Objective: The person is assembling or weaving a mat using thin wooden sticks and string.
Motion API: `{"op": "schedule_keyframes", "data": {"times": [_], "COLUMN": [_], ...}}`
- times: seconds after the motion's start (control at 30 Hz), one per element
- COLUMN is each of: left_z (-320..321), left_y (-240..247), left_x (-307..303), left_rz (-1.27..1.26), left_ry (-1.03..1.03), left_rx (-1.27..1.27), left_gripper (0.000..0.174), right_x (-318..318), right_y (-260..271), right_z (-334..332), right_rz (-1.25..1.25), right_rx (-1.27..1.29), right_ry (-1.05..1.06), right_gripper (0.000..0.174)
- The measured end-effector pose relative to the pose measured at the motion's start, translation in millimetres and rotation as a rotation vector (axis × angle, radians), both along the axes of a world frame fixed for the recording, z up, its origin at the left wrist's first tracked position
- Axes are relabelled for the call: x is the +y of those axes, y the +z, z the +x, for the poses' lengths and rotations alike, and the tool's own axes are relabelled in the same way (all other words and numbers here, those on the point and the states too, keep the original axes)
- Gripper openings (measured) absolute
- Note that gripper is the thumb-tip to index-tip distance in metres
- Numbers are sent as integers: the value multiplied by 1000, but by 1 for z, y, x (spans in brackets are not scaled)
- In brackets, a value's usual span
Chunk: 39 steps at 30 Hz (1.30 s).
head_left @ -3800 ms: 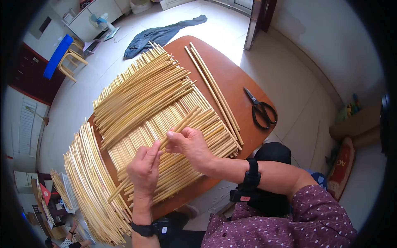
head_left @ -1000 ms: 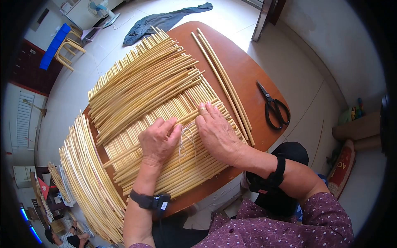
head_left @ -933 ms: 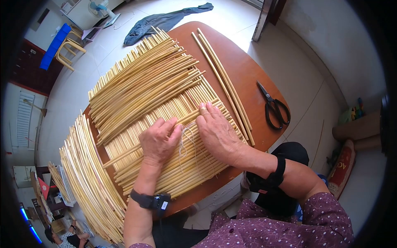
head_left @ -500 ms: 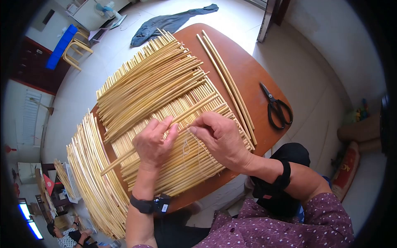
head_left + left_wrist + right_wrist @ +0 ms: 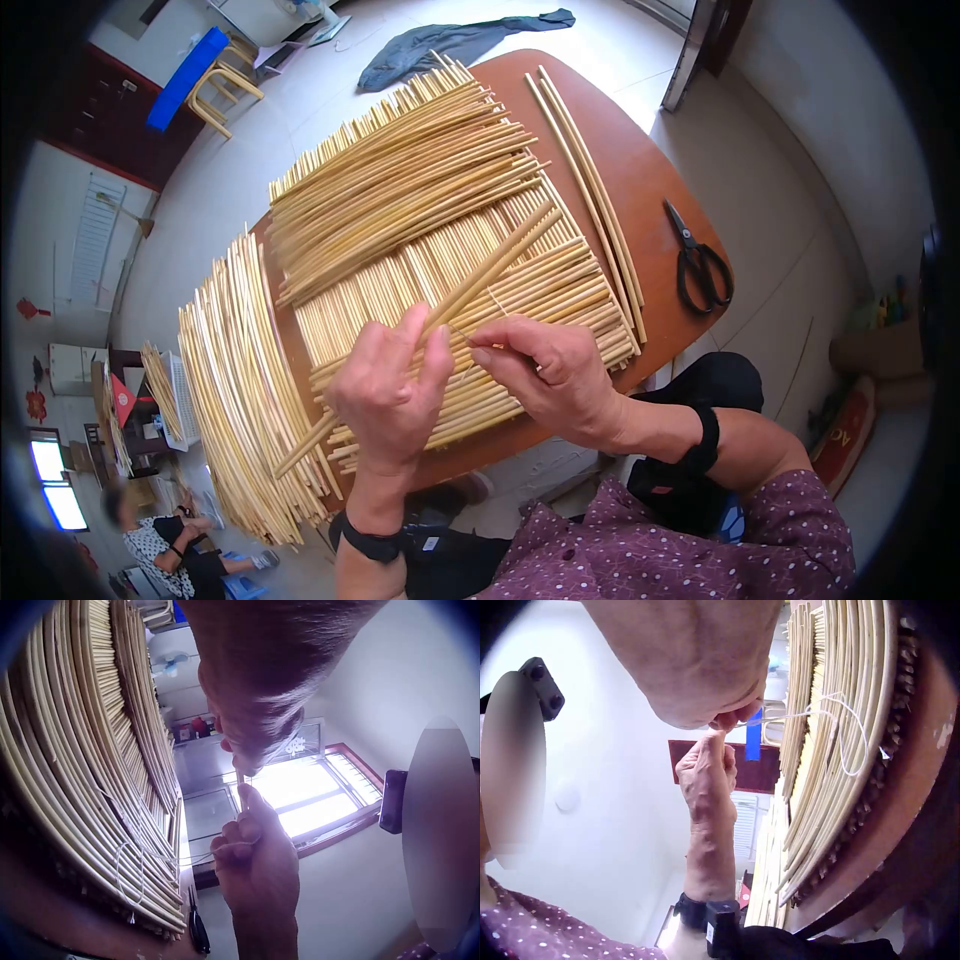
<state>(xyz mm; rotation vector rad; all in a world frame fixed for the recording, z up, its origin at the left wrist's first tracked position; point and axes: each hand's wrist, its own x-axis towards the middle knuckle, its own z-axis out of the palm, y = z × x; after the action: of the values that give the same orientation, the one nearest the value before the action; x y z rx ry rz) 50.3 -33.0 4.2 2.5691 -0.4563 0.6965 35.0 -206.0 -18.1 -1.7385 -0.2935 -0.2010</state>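
Observation:
My left hand [image 5: 390,390] grips a slim pair of straw-coloured stalks [image 5: 505,250], which slants up across the stalk mat [image 5: 375,290]. Close to it, my right hand [image 5: 555,375] pinches a thin white cord [image 5: 855,746] between thumb and curled fingers. In the left wrist view the cord runs from the right hand [image 5: 259,862] to a loose loop over the stalks. Both hands' fingertips nearly meet at the held stalks, and the fingers partly hide the pinch point. Loose stalks [image 5: 400,185] lie across the far part of the mat, with another layer [image 5: 570,290] across its near part.
Black-handled scissors [image 5: 700,265] lie on the brown table [image 5: 665,180] at the right, beside a few separate stalks [image 5: 595,190]. A large heap of stalks [image 5: 245,390] stands at the left. Dark cloth [image 5: 450,45] lies on the floor. Another person [image 5: 165,545] sits at lower left.
The right hand has come off the stalks, where it lay flat, and now pinches the cord. The left hand has raised its stalks to a steeper slant. The head view has shifted.

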Motion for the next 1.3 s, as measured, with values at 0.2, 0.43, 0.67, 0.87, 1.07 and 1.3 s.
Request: {"op": "schedule_keyframes", "data": {"times": [0.2, 0.43, 0.67, 0.87, 1.07, 1.3], "left_z": [-1, -2, -3, -4, -4, -4], "left_y": [2, -2, -3, -2, -3, -3], "left_x": [5, 9, 8, 7, 7, 7], "left_rz": [-51, -82, -98, -78, -88, -84], "left_ry": [14, 13, 17, 18, 28, 33], "left_rx": [23, 30, 36, 42, 42, 54], "left_gripper": [27, 27, 26, 26, 26, 26], "right_x": [4, 10, 11, 11, 11, 12], "right_y": [-2, -4, -5, -4, -6, -7], "right_z": [0, 0, 0, 0, -1, -1], "right_rz": [-63, -57, -82, -99, -102, -100], "right_rx": [-10, -42, -64, -61, -65, -60], "right_ry": [51, 45, 25, 27, 20, 19], "right_gripper": [13, 15, 14, 14, 14, 14]}}
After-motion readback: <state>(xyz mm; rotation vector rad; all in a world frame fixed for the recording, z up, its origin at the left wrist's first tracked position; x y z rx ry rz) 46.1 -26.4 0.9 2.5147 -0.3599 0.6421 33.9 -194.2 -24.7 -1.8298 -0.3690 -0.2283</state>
